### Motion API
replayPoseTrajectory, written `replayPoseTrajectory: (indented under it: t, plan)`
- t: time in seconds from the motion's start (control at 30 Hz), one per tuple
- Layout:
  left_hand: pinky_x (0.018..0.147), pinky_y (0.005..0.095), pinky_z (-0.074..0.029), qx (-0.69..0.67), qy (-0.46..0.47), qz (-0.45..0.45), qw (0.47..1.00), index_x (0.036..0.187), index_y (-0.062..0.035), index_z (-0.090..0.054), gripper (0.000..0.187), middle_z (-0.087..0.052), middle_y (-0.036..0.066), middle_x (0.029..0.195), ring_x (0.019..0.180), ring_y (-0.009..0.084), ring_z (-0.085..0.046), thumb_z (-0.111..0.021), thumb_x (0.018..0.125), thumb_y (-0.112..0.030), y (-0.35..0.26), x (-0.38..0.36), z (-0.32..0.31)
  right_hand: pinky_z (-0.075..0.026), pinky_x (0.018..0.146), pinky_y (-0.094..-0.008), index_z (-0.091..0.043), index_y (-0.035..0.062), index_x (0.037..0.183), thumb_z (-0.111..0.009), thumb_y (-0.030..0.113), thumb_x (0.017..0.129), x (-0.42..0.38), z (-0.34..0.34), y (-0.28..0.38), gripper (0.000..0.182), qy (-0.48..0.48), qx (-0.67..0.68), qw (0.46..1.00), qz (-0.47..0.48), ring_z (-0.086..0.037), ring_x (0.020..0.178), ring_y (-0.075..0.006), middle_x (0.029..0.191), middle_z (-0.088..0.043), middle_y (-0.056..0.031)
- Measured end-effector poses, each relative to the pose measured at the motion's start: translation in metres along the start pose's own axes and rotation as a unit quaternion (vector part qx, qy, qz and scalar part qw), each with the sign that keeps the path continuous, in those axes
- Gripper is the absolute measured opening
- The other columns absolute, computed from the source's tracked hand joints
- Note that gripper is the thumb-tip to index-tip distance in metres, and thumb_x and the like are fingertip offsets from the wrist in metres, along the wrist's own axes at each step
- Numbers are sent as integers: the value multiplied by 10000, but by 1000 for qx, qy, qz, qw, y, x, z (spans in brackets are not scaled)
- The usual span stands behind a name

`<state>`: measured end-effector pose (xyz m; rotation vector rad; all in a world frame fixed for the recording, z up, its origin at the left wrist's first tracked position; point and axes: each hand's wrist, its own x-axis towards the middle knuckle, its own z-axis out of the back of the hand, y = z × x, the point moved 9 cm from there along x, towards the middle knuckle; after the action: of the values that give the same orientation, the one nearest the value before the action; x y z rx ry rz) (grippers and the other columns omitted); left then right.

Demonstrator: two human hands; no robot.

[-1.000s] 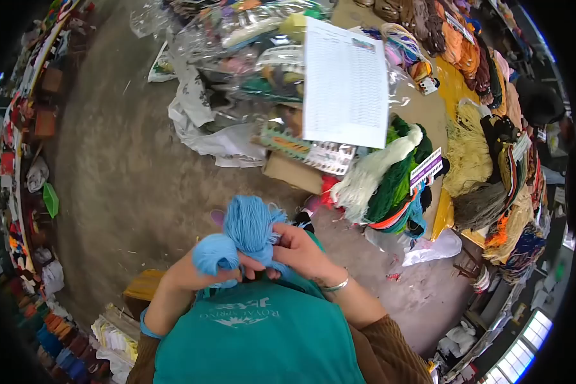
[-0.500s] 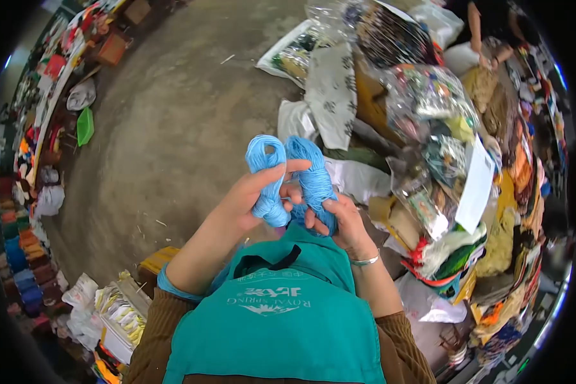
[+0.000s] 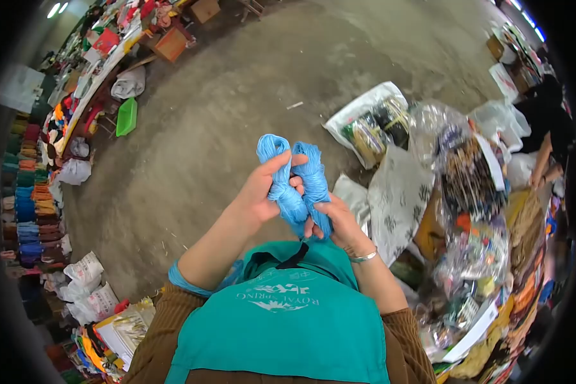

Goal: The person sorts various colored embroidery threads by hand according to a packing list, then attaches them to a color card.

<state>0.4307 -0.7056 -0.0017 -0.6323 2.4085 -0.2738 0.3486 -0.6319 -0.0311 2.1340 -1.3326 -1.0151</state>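
I hold two light blue yarn skeins [image 3: 294, 182] upright in front of my chest, side by side and touching. My left hand [image 3: 260, 192] wraps around the left skein, thumb lying across its upper part. My right hand [image 3: 340, 221] grips the lower end of the right skein, fingers curled around it. Both skeins stick up above my fingers. Below them is my teal apron [image 3: 281, 320] over brown sleeves.
Clear plastic bags of yarn [image 3: 454, 166] and a white printed bag [image 3: 393, 205] are piled on the concrete floor at the right. Another person in black [image 3: 550, 128] bends at the far right. Shelves of coloured yarn [image 3: 32, 205] line the left wall. A green bin [image 3: 127, 116] sits upper left.
The view has swung left, so the yarn piles slid to the right. The blue skeins, bunched low a second ago, now stand upright and higher in both hands.
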Motion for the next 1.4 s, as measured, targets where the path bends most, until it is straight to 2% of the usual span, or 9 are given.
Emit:
replayPoseTrajectory:
  t: [0.17,0.3,0.4,0.53,0.73,0.93,1.1,1.2,1.4]
  plan:
    - [693,346,-524,80,-59,-90,991,1071,-28,-623,324,-572,69,767,729,184,-581,-585,946,-325,-120,67,-25,-395,476,-222,-518,24,1171,-672,158,855,108,-3,89,377,64,-61,996,-15,-540,528,-96,776,-609,-26]
    - [734,361,-524,133,-80,-110,982,1051,-46,-611,303,-566,60,766,760,187,-584,-574,954,-331,-192,148,-36,-361,477,-218,-596,35,997,-689,154,836,195,27,153,221,33,-165,986,12,-489,534,-68,696,-572,14]
    - [838,364,-510,197,-42,-122,972,1157,-47,-610,391,-614,67,919,899,182,-596,-539,967,-382,-255,215,-52,-364,442,-222,-613,40,905,-653,92,833,264,67,198,98,-47,-22,999,-1,-487,521,-75,721,-580,-2]
    - [948,416,-480,176,54,-89,979,1263,-33,-554,441,-593,104,1226,1058,220,-604,-458,1005,-377,-348,320,-93,-385,471,-215,-618,19,1166,-638,105,860,351,110,292,319,-110,14,993,46,-493,536,-70,792,-610,9]
    - [850,341,-509,284,13,-109,953,1169,-33,-599,299,-647,67,1075,958,173,-629,-556,958,-240,-453,477,-152,-373,461,-233,-617,20,884,-636,81,851,434,186,418,72,-231,31,964,132,-505,521,-87,724,-601,-12]
    - [791,268,-487,374,33,-174,910,1080,-5,-625,188,-656,17,947,886,90,-600,-594,915,-90,-532,634,-223,-368,484,-250,-606,22,840,-654,57,822,504,292,519,61,-337,28,922,187,-503,511,-102,677,-588,-24]
    - [850,275,-481,439,130,-103,883,1109,-10,-617,184,-661,18,994,940,95,-602,-564,951,-88,-581,768,-303,-410,478,-249,-613,-5,929,-617,69,839,597,388,627,116,-285,39,939,187,-550,523,-136,663,-602,-64]
    - [765,282,-511,414,159,-98,891,1113,-11,-589,184,-652,35,968,869,99,-606,-553,964,-112,-623,837,-362,-436,492,-233,-583,-59,1193,-594,125,863,651,435,720,378,-282,52,936,205,-592,575,-132,717,-643,-86]
    - [815,275,-487,440,122,-152,876,1086,-1,-589,161,-646,32,987,921,86,-576,-550,953,-84,-740,976,-418,-430,537,-223,-536,-72,1253,-560,150,880,759,476,910,434,-214,3,952,218,-619,639,-124,1093,-654,-147]
